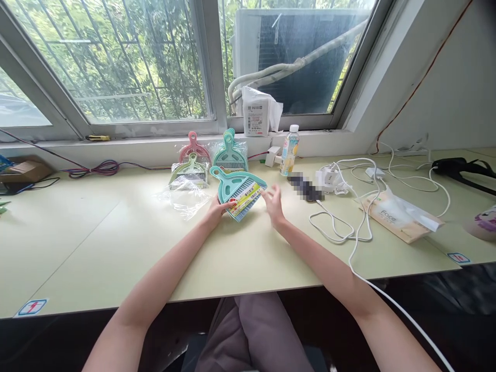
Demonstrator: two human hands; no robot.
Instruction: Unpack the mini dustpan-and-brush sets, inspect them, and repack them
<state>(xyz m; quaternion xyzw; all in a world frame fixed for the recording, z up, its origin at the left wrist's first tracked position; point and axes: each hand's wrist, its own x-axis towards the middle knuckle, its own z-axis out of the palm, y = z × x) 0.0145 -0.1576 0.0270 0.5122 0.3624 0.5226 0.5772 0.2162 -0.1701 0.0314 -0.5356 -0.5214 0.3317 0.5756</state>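
A teal dustpan with a blue-bristled brush and a yellow-green label is held tilted above the table. My left hand grips its lower left edge, thumb over the front. Close to its right corner is my right hand, fingers apart and slightly blurred; whether a fingertip touches the edge I cannot tell. Behind stand a green dustpan set, a pink one and several teal ones in clear wrap. Loose clear plastic lies left of the held dustpan.
Right of my hands are a bottle, a blurred-out dark object, white cables, a charger and a tissue pack. A white box sits on the sill. At far left lies a cardboard box near dark cables.
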